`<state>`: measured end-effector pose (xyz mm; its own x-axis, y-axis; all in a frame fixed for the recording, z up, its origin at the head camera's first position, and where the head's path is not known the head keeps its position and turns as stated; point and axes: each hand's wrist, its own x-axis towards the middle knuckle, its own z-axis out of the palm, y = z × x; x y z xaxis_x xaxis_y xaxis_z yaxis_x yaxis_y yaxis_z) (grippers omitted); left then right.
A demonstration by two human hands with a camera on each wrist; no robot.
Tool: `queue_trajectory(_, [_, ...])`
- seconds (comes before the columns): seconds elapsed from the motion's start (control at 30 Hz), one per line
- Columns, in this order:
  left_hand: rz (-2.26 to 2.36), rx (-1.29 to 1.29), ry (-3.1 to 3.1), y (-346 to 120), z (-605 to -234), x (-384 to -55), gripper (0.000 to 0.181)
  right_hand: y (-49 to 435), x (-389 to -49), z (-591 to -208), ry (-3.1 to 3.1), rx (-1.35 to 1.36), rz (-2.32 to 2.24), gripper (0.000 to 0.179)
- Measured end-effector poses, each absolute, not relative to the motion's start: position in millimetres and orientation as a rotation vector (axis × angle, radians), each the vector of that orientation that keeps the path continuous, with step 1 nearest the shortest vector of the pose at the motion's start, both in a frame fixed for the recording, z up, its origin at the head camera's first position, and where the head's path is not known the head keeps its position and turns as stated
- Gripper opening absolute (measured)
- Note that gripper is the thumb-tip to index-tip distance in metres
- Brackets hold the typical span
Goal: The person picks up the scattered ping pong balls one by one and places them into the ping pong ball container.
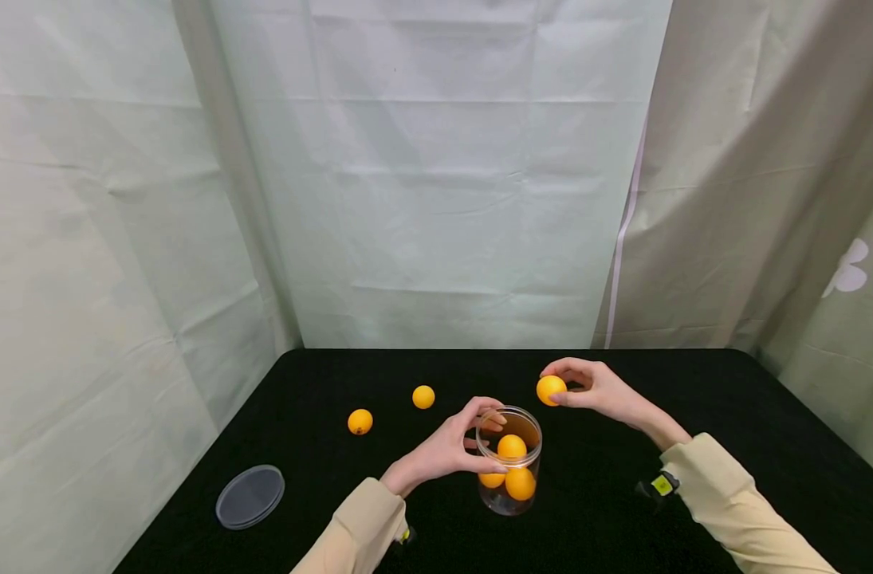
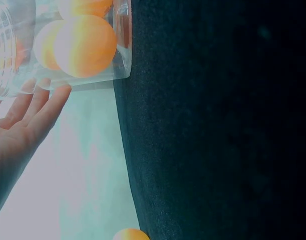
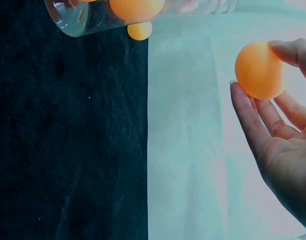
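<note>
One orange ball [image 1: 552, 391] is pinched in the right hand [image 1: 597, 391] near the jar [image 1: 504, 505] the left hand [image 1: 443, 448] grips, so I'd keep that rock-steady and let go low and centred.

Clear jar [image 1: 505, 505]: cylindrical, see-through, ridged wide rim, uncapped. Mouth up, near part of the desk [image 1: 594, 494], right of middle. Left hand [image 1: 452, 445] wraps it from the left, thumb on the near side, fingers on the far. Inside: smooth orange balls [image 1: 520, 484], three showing from the head view, bunched, one higher on the far side. Another orange ball [image 1: 552, 391]: pinched in right hand [image 1: 599, 392], raised off the surface, right of the jar and farther, apart from its rim.
</note>
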<state>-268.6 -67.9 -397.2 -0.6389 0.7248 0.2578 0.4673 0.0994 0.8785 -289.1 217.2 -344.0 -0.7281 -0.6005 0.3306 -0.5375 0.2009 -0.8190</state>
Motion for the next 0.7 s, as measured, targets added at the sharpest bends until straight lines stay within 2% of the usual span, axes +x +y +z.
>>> queue_trajectory(0.3, [1.551,1.199,2.133,-68,-396,-268,0.064,214,-289,-342,2.361,-1.142,-1.616,0.031])
queue_trajectory(0.7, [1.551,1.198,2.14,-68,-397,-269,0.064,199,-273,-324,2.305,-1.206,-1.64,0.03])
